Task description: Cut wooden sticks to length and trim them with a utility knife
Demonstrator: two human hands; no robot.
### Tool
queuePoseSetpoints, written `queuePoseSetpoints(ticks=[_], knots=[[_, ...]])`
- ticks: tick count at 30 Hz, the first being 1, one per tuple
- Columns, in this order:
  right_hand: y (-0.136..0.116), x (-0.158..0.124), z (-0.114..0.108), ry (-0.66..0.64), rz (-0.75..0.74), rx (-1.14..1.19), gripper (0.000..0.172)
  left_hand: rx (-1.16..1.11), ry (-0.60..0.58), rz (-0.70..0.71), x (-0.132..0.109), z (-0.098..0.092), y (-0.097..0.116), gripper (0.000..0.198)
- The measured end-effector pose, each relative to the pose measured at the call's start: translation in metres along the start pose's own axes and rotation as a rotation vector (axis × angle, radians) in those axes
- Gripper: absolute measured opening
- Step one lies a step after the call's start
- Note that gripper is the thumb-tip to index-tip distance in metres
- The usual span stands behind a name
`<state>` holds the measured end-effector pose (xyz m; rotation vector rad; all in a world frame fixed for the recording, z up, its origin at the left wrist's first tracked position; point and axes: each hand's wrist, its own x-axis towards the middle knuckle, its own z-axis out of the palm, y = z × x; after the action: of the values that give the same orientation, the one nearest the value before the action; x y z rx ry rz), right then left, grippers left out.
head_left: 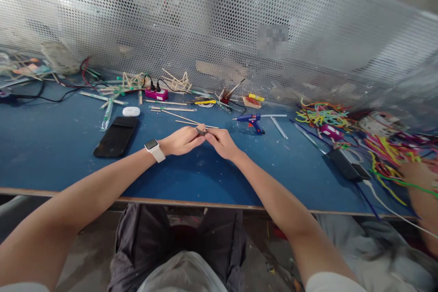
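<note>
My left hand [182, 140], with a white-banded watch [155, 149] at its wrist, meets my right hand [223, 144] over the middle of the blue table [205, 182]. Both are closed, fingertips pinched together around a small dark grey piece [200, 132], too small and too covered to name. Thin wooden sticks [181, 117] lie just beyond my hands. A blue glue gun [251, 122] rests on its side, right of my right hand.
A black phone [116, 137] and white earbud case [131, 111] lie left. A purple power strip [156, 94], stick frames and a yellow cutter [205, 102] line the back before a perforated metal screen [164, 23]. Colourful pipe cleaners [321, 114] and another person's hand [419, 173] are right.
</note>
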<state>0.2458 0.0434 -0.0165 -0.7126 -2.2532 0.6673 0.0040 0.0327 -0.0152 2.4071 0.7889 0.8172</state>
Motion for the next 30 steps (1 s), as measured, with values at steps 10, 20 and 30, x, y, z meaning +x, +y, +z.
queuePoseSetpoints(ticks=[10, 20, 30], knots=[[-0.007, -0.0044, 0.0043, 0.03, 0.025, 0.059, 0.075, 0.036, 0.006, 0.003, 0.0039, 0.0039, 0.0085, 0.055], [-0.0056, -0.005, 0.0038, 0.068, 0.025, 0.03, 0.076, 0.041, 0.017, -0.002, 0.0048, 0.0069, 0.0027, 0.048], [-0.0039, -0.0051, 0.0043, 0.062, 0.003, 0.028, 0.074, -0.01, 0.029, -0.001, 0.0058, 0.0078, 0.0044, 0.052]])
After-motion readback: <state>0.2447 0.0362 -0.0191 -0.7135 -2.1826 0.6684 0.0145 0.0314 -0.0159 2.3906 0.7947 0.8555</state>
